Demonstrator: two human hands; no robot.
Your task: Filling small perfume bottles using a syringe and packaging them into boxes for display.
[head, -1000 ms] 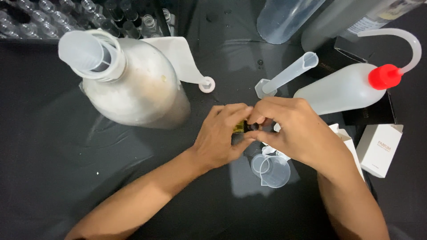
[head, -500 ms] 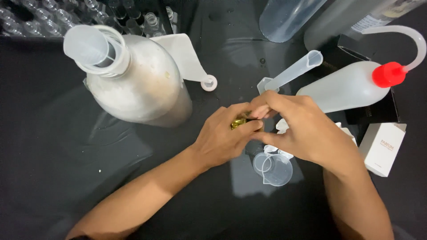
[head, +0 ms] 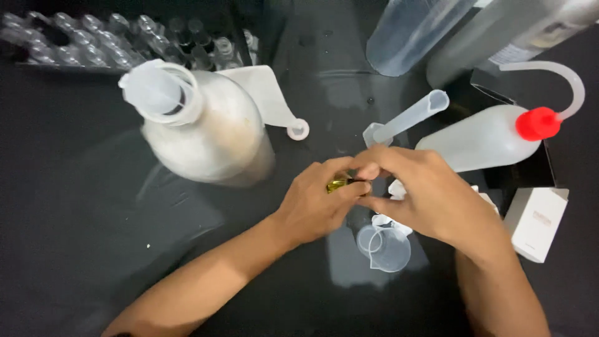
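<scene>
Both hands meet over the middle of a black table. My left hand (head: pixel 315 203) pinches a small gold-coloured bottle (head: pixel 337 185) between thumb and fingers. My right hand (head: pixel 430 196) closes its fingertips on the bottle's dark end, right against the left fingers. Most of the bottle is hidden by the fingers. Just below the hands stands a small clear beaker (head: pixel 384 248), with white crumpled pieces (head: pixel 397 188) beside my right hand.
A large translucent jug (head: pixel 199 128) with a wide mouth stands at the left, a white funnel (head: pixel 271 100) behind it. A clear measuring cylinder (head: pixel 409 117) and a red-capped wash bottle (head: pixel 486 137) lie at the right. A white box (head: pixel 538 221) sits far right. Rows of small vials (head: pixel 118 43) line the back.
The hands have stayed together on the small bottle, with the fingers shifting slightly around it. The view has drifted a little; nothing else moved.
</scene>
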